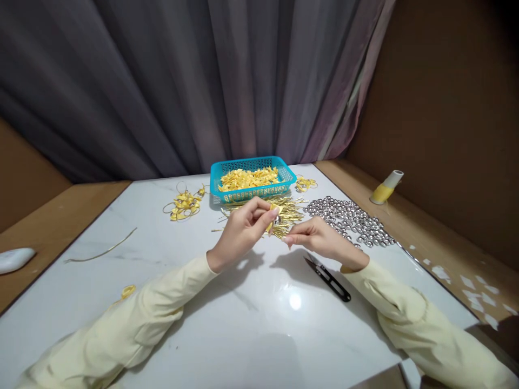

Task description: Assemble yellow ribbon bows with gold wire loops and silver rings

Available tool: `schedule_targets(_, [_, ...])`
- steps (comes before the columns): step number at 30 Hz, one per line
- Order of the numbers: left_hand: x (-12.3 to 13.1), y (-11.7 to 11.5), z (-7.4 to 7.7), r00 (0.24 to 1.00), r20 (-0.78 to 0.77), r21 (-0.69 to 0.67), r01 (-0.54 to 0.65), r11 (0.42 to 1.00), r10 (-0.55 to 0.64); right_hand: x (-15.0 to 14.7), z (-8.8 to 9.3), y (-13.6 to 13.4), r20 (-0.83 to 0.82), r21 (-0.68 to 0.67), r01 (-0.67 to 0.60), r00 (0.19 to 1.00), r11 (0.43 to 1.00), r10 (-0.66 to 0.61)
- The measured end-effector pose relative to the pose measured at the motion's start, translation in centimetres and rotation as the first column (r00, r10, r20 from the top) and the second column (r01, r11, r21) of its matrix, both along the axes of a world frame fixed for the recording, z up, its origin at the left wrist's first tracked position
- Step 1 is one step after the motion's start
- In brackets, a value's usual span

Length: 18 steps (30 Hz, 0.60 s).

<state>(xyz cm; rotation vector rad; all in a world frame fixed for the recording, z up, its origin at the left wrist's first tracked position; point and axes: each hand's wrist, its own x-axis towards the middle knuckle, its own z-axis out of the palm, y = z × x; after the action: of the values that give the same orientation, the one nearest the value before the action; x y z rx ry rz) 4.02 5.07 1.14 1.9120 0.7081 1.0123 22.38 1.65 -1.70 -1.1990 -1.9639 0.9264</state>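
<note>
Between the thumb and fingers of my left hand (244, 226) is a yellow ribbon piece (277, 208) with a shiny silver bead against it. To its right, my right hand (318, 236) is closed in a pinch. Whatever its fingertips hold is too thin or hidden to make out. Both hands are above the table, in front of a pile of gold twist ties (292, 209). Behind that pile stands a blue basket (214, 175) of yellow ribbon pieces (249, 178). Silver beads (344, 216) lie spread beyond my right hand. Black thread snips (329, 278) rest below my right wrist.
Yellow ribbon pieces with wire loops (184, 206) lie left of the basket, and a smaller bunch (305, 184) to its right. A loose gold wire (103, 253) is at the left. A yellow thread spool (385, 189) stands at the right, near paper scraps (472, 294).
</note>
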Motion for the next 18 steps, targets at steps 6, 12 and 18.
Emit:
schedule_targets(6, [-0.2,0.5,0.3,1.0,-0.006,-0.104,0.03,0.994,-0.031,0.1,-0.1,0.5,0.007,-0.01,0.042,0.999,0.999,-0.042])
schedule_targets(12, [-0.8,0.7,-0.6,0.995,-0.098,-0.075,0.016,0.997,-0.024,-0.6,-0.7,0.8,-0.13,-0.241,-0.035,0.992,0.97,0.004])
schedule_targets(18, [-1.4,-0.3,-1.1,0.974,-0.22,-0.088,0.025,0.996,-0.044,-2.3,-0.4,-0.3,-0.059,-0.066,-0.003,0.998,0.998,-0.001])
